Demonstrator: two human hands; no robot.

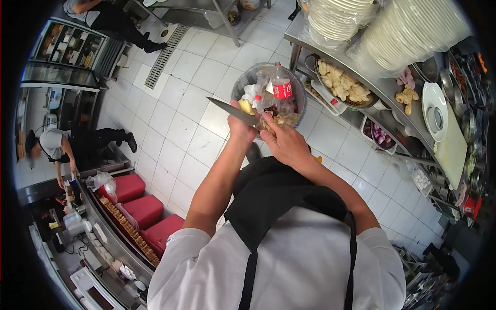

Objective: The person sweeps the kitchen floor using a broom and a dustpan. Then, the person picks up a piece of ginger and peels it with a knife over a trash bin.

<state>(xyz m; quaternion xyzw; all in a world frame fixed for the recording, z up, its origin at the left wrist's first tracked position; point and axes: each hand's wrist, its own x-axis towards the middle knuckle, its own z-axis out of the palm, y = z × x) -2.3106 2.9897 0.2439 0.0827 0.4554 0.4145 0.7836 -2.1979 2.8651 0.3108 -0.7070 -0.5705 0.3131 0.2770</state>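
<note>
My left hand [242, 126] is closed around a pale yellow piece of peeled ginger [245, 107], whose top shows above the fingers. In my right hand [283, 140] is the handle of a large kitchen knife [231, 110]. Its blade crosses in front of the ginger and points to the upper left. Both hands are over the near side of a lined trash bin [240, 85]. Inside the bin are a cola bottle [282, 88] with a red label, plastic wrap and brownish scraps.
On the right, a metal counter [385, 95] bears wrapped plate stacks [413, 36], a pan of peeled ginger [341, 82] and a cutting board [454, 139]. A bowl of purple onions [381, 135] sits below. Red bins [150, 212] line the left. Two people work farther off.
</note>
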